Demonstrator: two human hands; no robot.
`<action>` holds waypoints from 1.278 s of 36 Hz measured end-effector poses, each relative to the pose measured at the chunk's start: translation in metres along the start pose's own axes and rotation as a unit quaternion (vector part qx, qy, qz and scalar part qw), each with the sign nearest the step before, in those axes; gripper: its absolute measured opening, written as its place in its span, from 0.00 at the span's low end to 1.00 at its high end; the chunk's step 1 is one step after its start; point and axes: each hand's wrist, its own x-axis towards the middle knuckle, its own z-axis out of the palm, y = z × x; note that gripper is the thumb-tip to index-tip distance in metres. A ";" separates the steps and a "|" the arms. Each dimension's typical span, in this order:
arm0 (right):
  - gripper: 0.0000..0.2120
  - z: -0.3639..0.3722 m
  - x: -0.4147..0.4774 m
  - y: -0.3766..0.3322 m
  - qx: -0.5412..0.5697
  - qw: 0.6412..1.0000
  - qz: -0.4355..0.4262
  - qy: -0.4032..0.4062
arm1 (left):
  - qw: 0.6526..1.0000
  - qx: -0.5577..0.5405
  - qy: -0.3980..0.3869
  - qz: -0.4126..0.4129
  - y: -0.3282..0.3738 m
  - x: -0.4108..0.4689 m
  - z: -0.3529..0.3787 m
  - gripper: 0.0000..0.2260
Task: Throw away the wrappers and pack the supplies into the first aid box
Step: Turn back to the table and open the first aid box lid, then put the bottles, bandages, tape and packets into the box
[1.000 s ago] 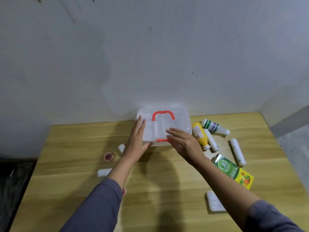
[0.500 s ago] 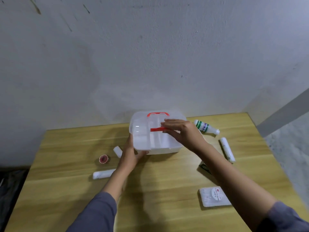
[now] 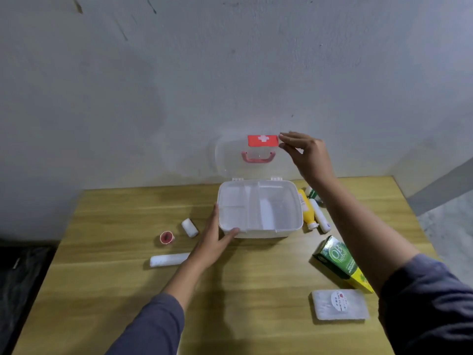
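A clear first aid box (image 3: 286, 233) stands open at the table's far middle, showing a white divided tray. Its lid (image 3: 230, 160) stands upright with a red cross latch and a pink handle. My right hand (image 3: 304, 155) pinches the lid's top edge beside the latch. My left hand (image 3: 213, 242) presses against the box's front left corner. Left of the box lie a short gauze roll (image 3: 190, 227), a red tape roll (image 3: 166, 237) and a long gauze roll (image 3: 169, 260). To the right lie a yellow bottle (image 3: 307, 210), a white tube (image 3: 320, 216), a green carton (image 3: 337, 262) and a white pad pack (image 3: 340, 304).
The wooden table (image 3: 230, 303) ends against a grey wall behind the box. A green-and-white bottle (image 3: 312, 192) is partly hidden behind my right forearm. A dark bag (image 3: 23, 267) lies on the floor off the table's left edge.
The lid was shut with my right hand at the latch; now it is swung up and open, my right hand rising with it. My left hand stays at the box's front left.
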 end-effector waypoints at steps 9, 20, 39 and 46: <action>0.10 -0.007 0.003 0.023 0.104 0.981 0.116 0.112 | 0.999 -0.018 0.033 -0.023 0.002 0.005 0.012 0.37; 0.09 0.020 0.013 0.019 0.171 0.968 0.125 0.136 | 0.995 -0.054 0.074 -0.029 -0.006 -0.004 0.010 0.37; 0.09 0.017 0.009 0.023 0.194 0.961 0.154 0.121 | 0.995 -0.071 0.068 -0.034 0.000 0.003 0.009 0.48; 0.13 -0.005 -0.016 0.026 0.188 0.966 0.168 0.057 | 0.995 -0.071 0.072 -0.027 0.001 0.003 0.011 0.47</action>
